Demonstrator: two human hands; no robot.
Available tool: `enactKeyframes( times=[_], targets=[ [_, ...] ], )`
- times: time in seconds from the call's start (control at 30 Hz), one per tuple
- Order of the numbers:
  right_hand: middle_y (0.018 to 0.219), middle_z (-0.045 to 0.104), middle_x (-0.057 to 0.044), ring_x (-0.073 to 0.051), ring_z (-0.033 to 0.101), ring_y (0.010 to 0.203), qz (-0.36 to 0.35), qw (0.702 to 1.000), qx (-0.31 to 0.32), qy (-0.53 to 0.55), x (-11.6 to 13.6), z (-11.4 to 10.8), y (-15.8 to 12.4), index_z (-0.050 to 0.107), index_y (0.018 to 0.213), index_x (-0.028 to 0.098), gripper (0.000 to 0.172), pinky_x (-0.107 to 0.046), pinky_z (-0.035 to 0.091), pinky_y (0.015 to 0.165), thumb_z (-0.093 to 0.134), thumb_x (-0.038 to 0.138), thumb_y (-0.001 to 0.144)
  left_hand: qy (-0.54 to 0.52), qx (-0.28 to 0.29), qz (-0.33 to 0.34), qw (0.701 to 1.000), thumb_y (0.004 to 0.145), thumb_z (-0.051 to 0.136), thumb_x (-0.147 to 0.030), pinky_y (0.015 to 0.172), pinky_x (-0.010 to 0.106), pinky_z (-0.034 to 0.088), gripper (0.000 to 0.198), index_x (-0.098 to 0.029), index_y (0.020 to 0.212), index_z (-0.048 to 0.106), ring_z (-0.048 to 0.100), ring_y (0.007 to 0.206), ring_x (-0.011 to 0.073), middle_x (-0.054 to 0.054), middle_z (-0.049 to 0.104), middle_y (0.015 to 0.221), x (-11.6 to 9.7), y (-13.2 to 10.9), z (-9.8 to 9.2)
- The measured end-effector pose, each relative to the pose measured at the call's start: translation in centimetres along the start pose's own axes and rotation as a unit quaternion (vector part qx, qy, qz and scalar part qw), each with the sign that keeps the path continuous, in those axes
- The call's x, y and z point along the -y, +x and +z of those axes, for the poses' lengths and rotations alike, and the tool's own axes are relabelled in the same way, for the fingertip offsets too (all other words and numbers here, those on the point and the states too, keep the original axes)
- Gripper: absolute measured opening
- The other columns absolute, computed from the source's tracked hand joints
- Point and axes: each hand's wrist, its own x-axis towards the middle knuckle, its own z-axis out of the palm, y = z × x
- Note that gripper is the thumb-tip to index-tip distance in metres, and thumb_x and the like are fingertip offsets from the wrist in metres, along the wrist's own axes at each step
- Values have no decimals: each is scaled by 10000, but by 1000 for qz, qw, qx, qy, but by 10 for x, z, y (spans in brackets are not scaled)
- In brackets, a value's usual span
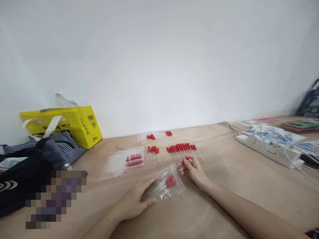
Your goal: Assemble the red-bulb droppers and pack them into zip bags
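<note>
A clear zip bag [159, 192] with a red seal strip lies on the table in front of me, its mouth toward the right. Inside it are a few glass droppers [170, 181] with red rubber bulbs. My left hand [136, 199] rests at the bag's left end, thumb and forefinger spread apart over its edges. Pinched by the bulb in my right hand [191, 171] is another dropper [184, 161], close to the bag's mouth; its glass tube is hard to make out. Beyond lie a row of droppers [183, 149] and a smaller group [154, 153].
Filled bags [119, 162] are stacked to the left, and more red bulbs [151, 136] lie on plastic near the wall. A yellow carrier bag [82, 126] and striped cloth [59, 146] stand far left. A power strip [266, 149] with cables sits right, beside papers [276, 134].
</note>
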Motion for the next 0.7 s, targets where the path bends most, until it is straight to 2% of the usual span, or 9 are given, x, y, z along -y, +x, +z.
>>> enactKeyframes(
  times=[0.07,0.2,0.3,0.4,0.6,0.7],
  targets=[
    [605,558,64,-104,545,460,-7,999,-29,-12,1,-4,3,317,854,221,436,-240,437,459,579,498,643,-4,-1,-1,1000,767,529,-365,982,428,315,535,-285,1270,367,392,1176,250,21,413,1316,-1,0,0],
    [555,532,78,-102,522,443,-63,988,-132,-40,6,-24,15,334,855,219,409,-232,430,440,568,485,648,5,5,-9,1000,768,521,-354,988,431,306,536,-270,1274,364,380,1184,249,29,403,1322,-2,0,-1],
    [556,534,72,-106,521,445,-77,983,-160,-51,9,-37,20,336,850,220,369,-233,434,435,545,465,670,9,8,-10,1000,778,507,-365,992,425,302,539,-265,1284,349,373,1189,242,33,393,1329,-2,0,-1],
    [570,541,63,-112,532,456,-62,986,-146,-52,7,-36,18,329,852,222,356,-242,445,445,543,445,676,3,9,-4,1000,783,502,-367,994,419,300,532,-283,1284,342,373,1189,232,21,395,1327,-3,0,-1],
    [605,553,51,-113,554,457,-5,996,-87,-33,3,-13,4,317,838,221,367,-239,448,448,549,449,667,12,15,-6,1000,789,493,-379,995,425,293,537,-270,1289,332,364,1194,239,31,383,1334,-3,0,-1],
    [642,570,50,-70,479,356,32,998,-26,-50,2,-4,-3,326,816,218,365,-181,351,330,541,471,665,13,10,-5,1000,787,498,-374,996,423,291,541,-262,1289,332,359,1197,247,34,380,1336,-2,1,-1]
  ],
)
